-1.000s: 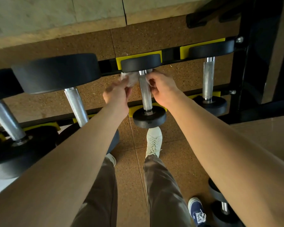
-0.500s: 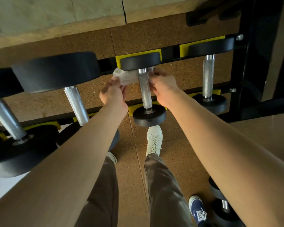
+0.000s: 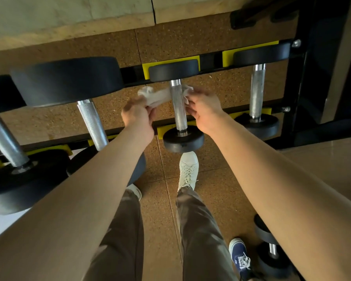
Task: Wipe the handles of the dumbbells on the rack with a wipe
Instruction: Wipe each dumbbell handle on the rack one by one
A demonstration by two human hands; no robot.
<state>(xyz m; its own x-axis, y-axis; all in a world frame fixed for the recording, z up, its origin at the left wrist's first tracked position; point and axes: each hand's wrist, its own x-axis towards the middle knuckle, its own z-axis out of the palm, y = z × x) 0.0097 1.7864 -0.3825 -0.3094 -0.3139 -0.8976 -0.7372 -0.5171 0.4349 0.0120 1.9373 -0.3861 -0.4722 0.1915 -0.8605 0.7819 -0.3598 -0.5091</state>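
Note:
A small black dumbbell with a knurled steel handle (image 3: 178, 106) rests on the black rack (image 3: 211, 59) with yellow pads. A white wipe (image 3: 156, 95) passes behind and under that handle near its far end. My left hand (image 3: 139, 115) pinches the wipe's left part, and my right hand (image 3: 204, 110) pinches the end that shows to the right of the handle. A larger dumbbell's handle (image 3: 92, 124) lies to the left, and a slimmer one's handle (image 3: 257, 91) to the right.
Another big dumbbell (image 3: 6, 142) fills the far left. The rack's black upright (image 3: 298, 88) stands at the right. A loose dumbbell (image 3: 272, 252) lies on the cork floor beside another person's blue shoe (image 3: 240, 258). My white shoe (image 3: 187, 170) is under the rack.
My left hand has drawn the wipe out to the left, so more of it shows there. Both hands sit a little farther apart across the handle.

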